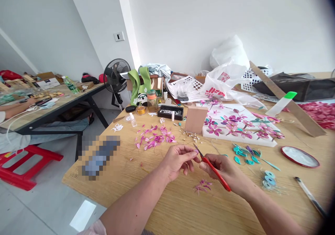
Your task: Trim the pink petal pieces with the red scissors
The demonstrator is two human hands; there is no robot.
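Observation:
My left hand (180,160) pinches a small pink petal (196,151) between thumb and forefinger above the wooden table. Red-handled scissors (213,170) are gripped in my right hand (218,165), their metal tips close beside that petal. Below my hands lies a small pile of thin pink and purple scraps (202,186). Farther back, many loose pink petals (155,137) are scattered. Finished-looking pink flowers on stems (231,125) stand on a white foam block (243,141) at right. Teal leaf pieces (247,154) lie in front of it.
Thread spools (269,180), a pen (310,195) and a red-rimmed oval dish (300,157) are at right. White beads (192,136) lie by a wooden block (196,120). A jar (152,101) and a black tray (170,112) stand behind. Another person's arm (15,109) shows at the left table.

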